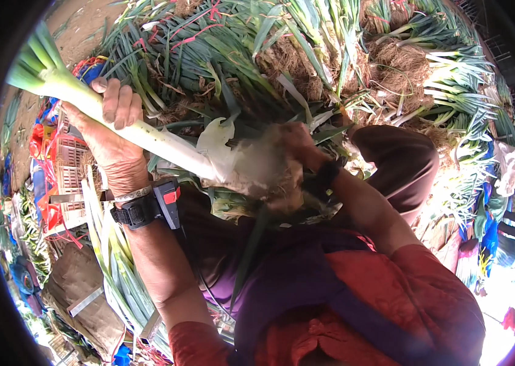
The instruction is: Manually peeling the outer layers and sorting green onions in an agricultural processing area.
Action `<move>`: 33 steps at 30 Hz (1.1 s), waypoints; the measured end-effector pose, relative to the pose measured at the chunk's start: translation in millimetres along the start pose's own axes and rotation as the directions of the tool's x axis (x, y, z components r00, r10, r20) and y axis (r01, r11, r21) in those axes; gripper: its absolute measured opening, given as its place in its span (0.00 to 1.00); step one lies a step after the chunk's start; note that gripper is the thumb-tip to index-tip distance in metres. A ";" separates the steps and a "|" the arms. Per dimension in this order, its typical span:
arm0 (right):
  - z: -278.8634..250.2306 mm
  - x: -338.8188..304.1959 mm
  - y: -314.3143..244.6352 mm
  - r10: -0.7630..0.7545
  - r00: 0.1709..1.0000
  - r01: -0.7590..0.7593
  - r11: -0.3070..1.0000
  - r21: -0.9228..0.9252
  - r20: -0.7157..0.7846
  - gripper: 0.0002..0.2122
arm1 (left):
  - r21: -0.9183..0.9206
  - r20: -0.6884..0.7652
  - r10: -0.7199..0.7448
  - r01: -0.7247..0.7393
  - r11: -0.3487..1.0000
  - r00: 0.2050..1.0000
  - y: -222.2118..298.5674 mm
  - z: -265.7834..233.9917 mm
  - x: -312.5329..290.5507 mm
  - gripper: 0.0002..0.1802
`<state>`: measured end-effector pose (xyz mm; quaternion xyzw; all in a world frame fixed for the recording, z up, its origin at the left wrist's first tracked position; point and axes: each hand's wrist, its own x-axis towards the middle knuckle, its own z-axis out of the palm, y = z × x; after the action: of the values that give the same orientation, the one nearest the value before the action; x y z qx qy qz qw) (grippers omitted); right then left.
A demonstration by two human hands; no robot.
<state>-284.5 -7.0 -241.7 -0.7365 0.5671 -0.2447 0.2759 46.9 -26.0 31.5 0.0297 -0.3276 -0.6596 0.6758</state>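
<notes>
My left hand (108, 135) is wrapped round the pale shaft of a thick leek (169, 141), held slantwise with its green top toward the upper left. The leek's root end points toward my right hand (297, 141), which looks curled but is smeared by motion. A torn pale outer leaf (213, 137) stands off the shaft near that end. Between the root end and my right hand is a greyish blur, so I cannot make out what its fingers grip. Loose green leaves lie beneath both hands.
Leeks tied with pink string (193, 52) are heaped ahead. Bundles with brown roots (401, 70) lie at the far right. A slatted plastic crate (71, 165) with red film stands left. More leeks (114, 256) lie beside my left forearm, near a brown sheet (81, 280).
</notes>
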 end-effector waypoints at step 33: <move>5.1 6.1 -158.3 -0.233 0.972 0.212 0.803 0.558 -0.034 0.18 | 0.316 -0.161 -0.033 0.084 0.945 0.986 -35.2 4.0 -14.1 0.37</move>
<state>-168.7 20.1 -136.8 -0.6896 0.3755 -0.4166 0.4581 15.4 -16.1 12.4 0.1998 -0.3765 -0.6130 0.6652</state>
